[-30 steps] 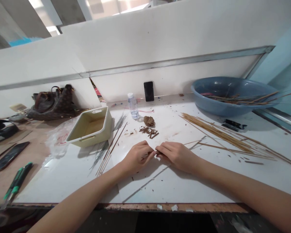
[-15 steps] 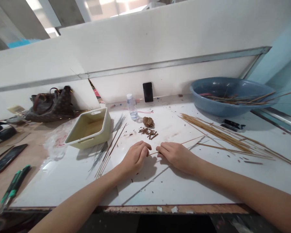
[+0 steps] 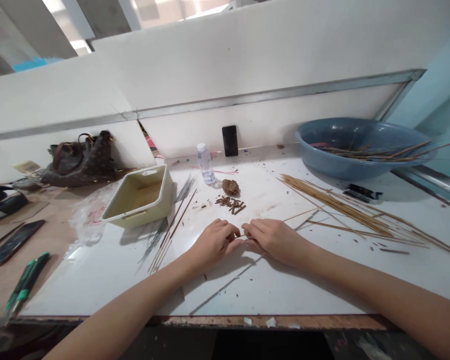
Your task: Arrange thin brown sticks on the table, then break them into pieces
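My left hand (image 3: pixel 218 241) and my right hand (image 3: pixel 270 239) are close together over the white tabletop, fingers curled in a pinch. Both grip a thin brown stick (image 3: pixel 299 216), which passes through my right hand and slants off to the upper right. The left thumb reaches across to the right fingertips; what lies between them is partly hidden. Just beyond the hands is a heap of short brown stick-like pieces (image 3: pixel 232 205), with a rough brown lump (image 3: pixel 231 187) behind it. A bundle of long tan sticks (image 3: pixel 333 205) lies to the right.
A clear bottle (image 3: pixel 206 165) and an upright phone (image 3: pixel 230 141) stand at the back. The pale green bin (image 3: pixel 138 218) is left, beside thin wires and sticks (image 3: pixel 167 235). A blue basin (image 3: pixel 360 167) holds long sticks at back right. Green-handled tools (image 3: pixel 28 285) lie far left.
My left hand has shifted right, its thumb stretching toward my right hand, so the gap between them has narrowed. My right hand has barely moved.
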Demonstrator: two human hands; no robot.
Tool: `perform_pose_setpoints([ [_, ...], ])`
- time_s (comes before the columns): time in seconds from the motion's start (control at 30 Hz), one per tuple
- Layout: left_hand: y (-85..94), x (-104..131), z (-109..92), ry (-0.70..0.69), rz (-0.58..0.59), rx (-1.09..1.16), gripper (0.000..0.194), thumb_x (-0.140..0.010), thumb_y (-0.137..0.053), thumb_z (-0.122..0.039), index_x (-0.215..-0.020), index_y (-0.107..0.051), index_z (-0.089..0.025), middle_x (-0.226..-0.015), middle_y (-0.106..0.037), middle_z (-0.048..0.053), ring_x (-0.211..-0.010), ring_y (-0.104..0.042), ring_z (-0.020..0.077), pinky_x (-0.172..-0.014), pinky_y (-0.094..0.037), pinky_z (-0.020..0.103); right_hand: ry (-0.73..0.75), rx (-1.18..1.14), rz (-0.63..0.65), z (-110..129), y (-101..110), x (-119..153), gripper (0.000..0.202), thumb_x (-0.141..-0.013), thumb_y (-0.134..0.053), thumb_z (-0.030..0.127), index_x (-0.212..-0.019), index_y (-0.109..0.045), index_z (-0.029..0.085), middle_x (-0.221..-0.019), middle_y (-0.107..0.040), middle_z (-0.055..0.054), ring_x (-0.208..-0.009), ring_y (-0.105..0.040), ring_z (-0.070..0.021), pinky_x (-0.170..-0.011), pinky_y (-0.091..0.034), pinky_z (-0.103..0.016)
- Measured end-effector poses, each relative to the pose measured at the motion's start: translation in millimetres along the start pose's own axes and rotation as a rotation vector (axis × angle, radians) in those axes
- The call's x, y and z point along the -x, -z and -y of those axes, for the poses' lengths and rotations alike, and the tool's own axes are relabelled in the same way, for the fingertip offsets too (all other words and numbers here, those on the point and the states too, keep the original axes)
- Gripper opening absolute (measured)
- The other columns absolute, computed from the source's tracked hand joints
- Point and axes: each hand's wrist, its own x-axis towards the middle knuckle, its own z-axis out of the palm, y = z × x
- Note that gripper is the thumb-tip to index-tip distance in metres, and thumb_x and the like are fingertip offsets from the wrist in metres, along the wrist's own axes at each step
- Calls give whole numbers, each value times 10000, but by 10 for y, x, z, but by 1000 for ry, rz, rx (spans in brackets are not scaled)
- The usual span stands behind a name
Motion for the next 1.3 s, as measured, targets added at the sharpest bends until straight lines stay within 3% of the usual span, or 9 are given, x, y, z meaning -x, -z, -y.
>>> perform_pose_setpoints([
  [0.17,-33,-11,15,-44,-33,-38,329,-1140,-520,-383,-901,-662,-208,-763,-690,26,-726,-615,195,-741,-494,339,-3,-12,12,-9,-22,15,179,-1147,-459,226,-1268,-568,151,-953,-700,-65,-799,-659,-224,-688,-485,-360],
  [0.33,-32,-3,24,-92,-30,-39,419,-1145,-515,-360,-781,-656,-208,-673,-656,20,-686,-591,187,-726,-481,351,6,0,34,-22,51,-4,150,-1137,-497,234,-1023,-587,197,-884,-634,-34,-733,-571,-206,-655,-432,-353],
  [0.5,-42,-2,33,-126,-57,-12,426,-1145,-508,-295,-740,-620,-220,-642,-631,10,-666,-562,184,-707,-465,349,42,34,-4,-17,95,-30,117,-1128,-489,201,-1087,-596,176,-886,-623,-47,-751,-542,-225,-662,-413,-369],
  [0.7,-35,-5,37,-141,-53,-12,418,-1145,-519,-294,-741,-597,-219,-637,-614,0,-656,-537,172,-697,-451,336,45,17,1,-9,82,-19,202,-1141,-442,192,-992,-578,189,-839,-605,-32,-717,-542,-210,-643,-412,-359],
  [0.93,-39,-1,51,-136,-78,-22,406,-1141,-510,-257,-741,-568,-221,-635,-581,-8,-653,-516,177,-686,-427,341,33,-29,-59,-50,7,6,223,-1150,-474,273,-1298,-549,123,-982,-687,-93,-829,-632,-247,-702,-496,-384],
  [1.07,-17,-5,54,-138,-74,-10,416,-1133,-514,-242,-717,-524,-231,-620,-556,-16,-646,-511,177,-675,-421,338,22,-59,-22,-58,56,16,94,-1121,-482,165,-1123,-576,165,-895,-631,-47,-756,-580,-214,-671,-464,-353],
  [1.3,-34,0,66,-128,-52,-39,421,-1128,-507,-230,-708,-531,-229,-606,-552,-18,-629,-512,177,-673,-430,340,57,-51,22,-59,135,30,139,-1083,-477,106,-1161,-588,139,-919,-621,-63,-800,-569,-231,-691,-461,-355],
])
